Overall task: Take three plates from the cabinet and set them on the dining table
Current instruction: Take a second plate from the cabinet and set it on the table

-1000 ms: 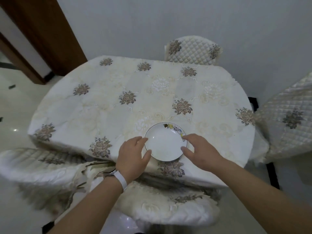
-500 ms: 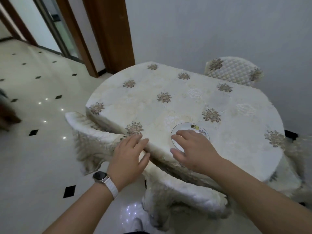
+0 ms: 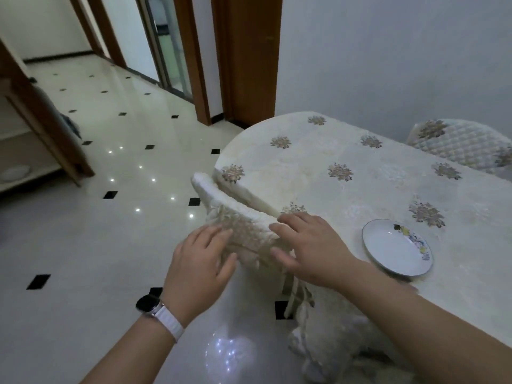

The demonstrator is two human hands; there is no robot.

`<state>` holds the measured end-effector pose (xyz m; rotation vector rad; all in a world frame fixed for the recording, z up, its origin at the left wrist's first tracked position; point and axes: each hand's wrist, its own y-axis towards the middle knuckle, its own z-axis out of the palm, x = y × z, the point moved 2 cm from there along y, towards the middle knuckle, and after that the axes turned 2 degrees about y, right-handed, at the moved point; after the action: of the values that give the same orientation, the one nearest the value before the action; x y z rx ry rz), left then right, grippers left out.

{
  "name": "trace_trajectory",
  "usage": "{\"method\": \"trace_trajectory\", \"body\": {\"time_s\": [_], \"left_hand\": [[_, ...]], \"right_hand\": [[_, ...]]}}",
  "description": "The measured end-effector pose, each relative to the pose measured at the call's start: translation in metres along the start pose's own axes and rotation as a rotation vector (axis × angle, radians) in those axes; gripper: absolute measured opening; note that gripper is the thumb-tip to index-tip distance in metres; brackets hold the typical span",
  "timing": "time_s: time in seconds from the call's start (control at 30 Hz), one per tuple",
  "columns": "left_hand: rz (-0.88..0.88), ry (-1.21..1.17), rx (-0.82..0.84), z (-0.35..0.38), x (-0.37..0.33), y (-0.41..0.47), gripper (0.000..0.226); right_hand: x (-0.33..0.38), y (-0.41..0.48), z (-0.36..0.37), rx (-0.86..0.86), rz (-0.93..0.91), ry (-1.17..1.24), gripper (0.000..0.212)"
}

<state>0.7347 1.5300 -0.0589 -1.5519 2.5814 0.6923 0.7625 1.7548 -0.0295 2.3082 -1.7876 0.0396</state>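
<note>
A white plate (image 3: 393,250) with a small coloured picture on its rim lies on the dining table (image 3: 360,173), near the table's front edge. The table wears a cream cloth with brown flower patches. My right hand (image 3: 307,249) hovers left of the plate, fingers spread, holding nothing. My left hand (image 3: 201,266), with a white-strapped watch on its wrist, is further left over the floor, also with fingers apart and nothing in them. An open wooden cabinet (image 3: 41,128) stands at the far left, with a pale plate (image 3: 15,172) on its low shelf.
A chair with a cream cover (image 3: 241,217) is tucked under the table right in front of my hands. Another quilted chair (image 3: 465,144) stands at the far side. Glossy tiled floor (image 3: 97,217) stretches left toward the cabinet and brown door frames (image 3: 249,59).
Both hands have let go of the plate and drawn away to its left. My view has swung left, so the floor, doorways and cabinet have come into sight.
</note>
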Motion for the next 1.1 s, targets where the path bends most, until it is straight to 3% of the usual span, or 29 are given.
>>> {"method": "trace_trajectory", "body": {"time_s": [0.27,0.5,0.83,1.1], "left_hand": [[-0.093,0.121,-0.042,-0.069,0.179,-0.043,0.043],[-0.247,0.16,-0.074,-0.107,0.273,-0.073,0.041],[-0.422,0.225,-0.104,-0.115,0.374,-0.065,0.039],[-0.491,0.291,-0.096,-0.099,0.463,0.014,0.036]], "right_hand": [[0.161,0.125,0.042,0.084,-0.2,-0.009,0.055],[0.262,0.199,0.071,0.108,-0.357,0.012,0.057],[0.313,0.305,0.115,0.156,-0.513,0.07,0.054],[0.32,0.438,0.173,0.181,-0.587,0.202,0.051]]}}
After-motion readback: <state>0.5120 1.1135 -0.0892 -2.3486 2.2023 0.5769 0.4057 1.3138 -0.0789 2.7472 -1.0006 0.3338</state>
